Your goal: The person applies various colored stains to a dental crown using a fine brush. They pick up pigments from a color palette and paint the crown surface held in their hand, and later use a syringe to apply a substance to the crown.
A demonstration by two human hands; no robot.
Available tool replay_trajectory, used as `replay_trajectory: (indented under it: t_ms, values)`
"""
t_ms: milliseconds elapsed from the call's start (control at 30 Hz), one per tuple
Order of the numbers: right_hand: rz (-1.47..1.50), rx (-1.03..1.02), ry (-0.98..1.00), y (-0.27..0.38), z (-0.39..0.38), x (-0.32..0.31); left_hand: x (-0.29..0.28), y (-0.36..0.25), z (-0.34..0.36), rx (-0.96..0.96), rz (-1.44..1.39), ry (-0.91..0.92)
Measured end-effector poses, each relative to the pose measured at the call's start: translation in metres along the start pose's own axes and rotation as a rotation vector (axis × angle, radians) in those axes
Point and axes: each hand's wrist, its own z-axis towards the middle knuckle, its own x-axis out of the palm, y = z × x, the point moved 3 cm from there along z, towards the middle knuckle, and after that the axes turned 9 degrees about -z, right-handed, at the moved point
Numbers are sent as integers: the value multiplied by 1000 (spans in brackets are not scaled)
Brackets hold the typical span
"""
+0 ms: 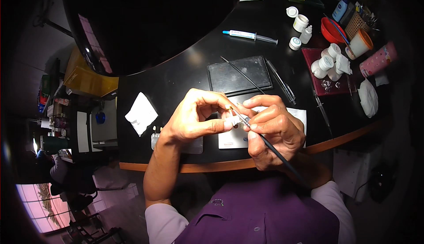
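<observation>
Over the near part of the black desk (176,78), my two hands meet. Between the thumb and fingertips of my left hand (194,114) is a small white piece (235,121), partly covered by the fingers, so its exact kind is unclear. My right hand (280,127) pinches a thin brush (274,150) with a dark handle. Its tip points up and left, close to the white piece; whether they touch I cannot tell. Beneath the hands lies a white pad (227,143). A flat black case (221,76) sits just beyond, with a thin dark tool (238,72) across it.
A large black rounded object (154,23) looms at the upper left. A white tissue (141,114) lies left. A black pen (281,80) and a syringe (249,35) lie farther off. Right are a dark red tray (312,58) with white jars and a red bowl (329,32).
</observation>
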Motion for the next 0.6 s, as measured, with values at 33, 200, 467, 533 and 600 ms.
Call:
replay_trajectory:
  t_ms: [33,200,467,533,600]
  values:
    - [17,-4,-2,0,0,0,0,0,0,-11,-5,-10]
    - [53,-10,-93,-1,1,4,-1,2,-3,-33,-15,-34]
    - [-98,5,-85,-3,2,4,1,2,-1,-164,-71,-112]
    - [-81,9,-88,-4,2,4,2,-4,-1,-201,-56,-117]
    - [-66,5,-97,-5,2,4,3,-4,-2,-236,-40,-124]
